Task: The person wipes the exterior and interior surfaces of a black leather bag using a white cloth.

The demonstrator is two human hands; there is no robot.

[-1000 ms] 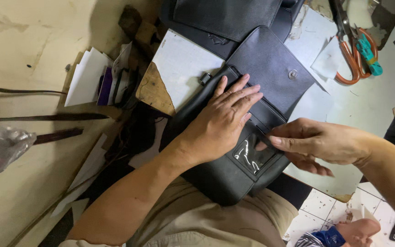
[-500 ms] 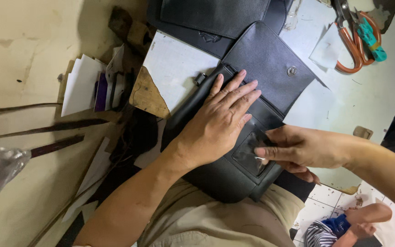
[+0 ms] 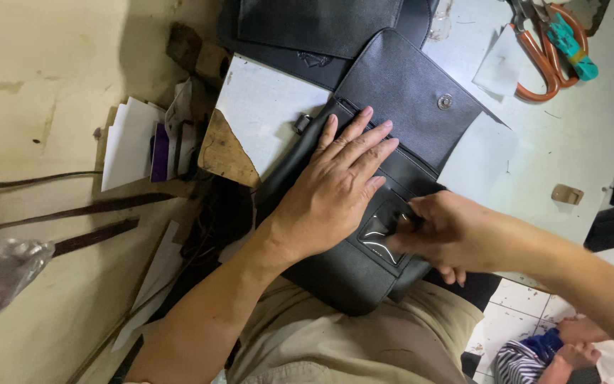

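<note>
Under both hands' fingers (image 3: 364,142) lies black bag (image 3: 406,92).

Two bare forearms with no sleeves in view, left hand (image 3: 332,203) and right hand (image 3: 449,235) without rings, gloves or watch, fingers (image 3: 364,146) bare, khaki-beige trousers (image 3: 335,341) over the lap
</note>
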